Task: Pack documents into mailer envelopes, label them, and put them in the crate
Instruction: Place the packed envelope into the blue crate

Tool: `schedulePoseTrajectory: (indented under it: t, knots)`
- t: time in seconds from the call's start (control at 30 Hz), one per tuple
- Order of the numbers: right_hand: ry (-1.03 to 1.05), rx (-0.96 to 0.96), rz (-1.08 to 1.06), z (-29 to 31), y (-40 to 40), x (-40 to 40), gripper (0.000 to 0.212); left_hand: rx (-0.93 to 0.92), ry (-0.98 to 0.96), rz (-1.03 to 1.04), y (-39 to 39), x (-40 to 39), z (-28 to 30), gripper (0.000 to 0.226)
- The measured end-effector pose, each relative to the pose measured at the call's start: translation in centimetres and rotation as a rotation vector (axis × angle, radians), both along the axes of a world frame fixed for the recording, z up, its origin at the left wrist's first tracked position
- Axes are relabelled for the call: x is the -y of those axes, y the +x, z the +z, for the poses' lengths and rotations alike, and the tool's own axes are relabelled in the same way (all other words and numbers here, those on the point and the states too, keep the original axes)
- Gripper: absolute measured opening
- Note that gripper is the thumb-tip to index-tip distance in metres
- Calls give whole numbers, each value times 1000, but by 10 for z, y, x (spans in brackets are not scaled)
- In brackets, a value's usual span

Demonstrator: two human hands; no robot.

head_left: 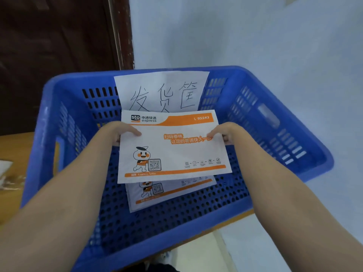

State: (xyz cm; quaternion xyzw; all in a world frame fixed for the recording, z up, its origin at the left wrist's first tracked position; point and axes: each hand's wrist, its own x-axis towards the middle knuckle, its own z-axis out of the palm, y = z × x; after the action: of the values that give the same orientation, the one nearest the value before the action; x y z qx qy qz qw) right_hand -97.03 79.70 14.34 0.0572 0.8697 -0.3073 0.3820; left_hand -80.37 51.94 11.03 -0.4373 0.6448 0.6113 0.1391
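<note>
- Head view: a white-and-orange printed paper mailer envelope (172,148) is held flat over the inside of a blue perforated plastic crate (275,122), printed face up.
- A second white-and-orange mailer envelope (170,190) is seen lying on the crate floor, partly covered by the held one; at least one packed item is therefore judged to be delivered already.
- No shipping label can be made out on the visible face of either envelope; whether labelling was done cannot be told.
- The remaining step is judged to be the lowering and release of the held envelope onto the one below.
- The left hand (119,132) is set on the envelope's left edge, thumb on top and fingers hidden beneath; its grip is a pinch.
- The right hand (225,133) is set likewise on the right edge, in a pinching grip.
- Both forearms are extended forward and converge over the crate.
- A white paper sheet with handwritten black characters (163,93) stands against the far crate wall.
- The crate rests on a wooden surface (13,146).
</note>
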Motion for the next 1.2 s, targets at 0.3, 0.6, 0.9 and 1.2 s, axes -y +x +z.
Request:
schedulePoseTrajectory:
  t: [0.3, 0.6, 0.9, 1.2]
  knots:
    - [106, 92, 68, -44, -12, 11, 43, 104, 65, 37, 7, -11, -51, 45]
    - [294, -69, 154, -99, -5, 21, 65, 198, -47, 138, 15, -23, -101, 44]
    - [317, -68, 129, -123, -9, 32, 70, 320, -334, 87, 19, -27, -118, 31]
    - [339, -9, 415, -80, 2, 52, 22, 470, -329, -267, 8, -33, -86, 44]
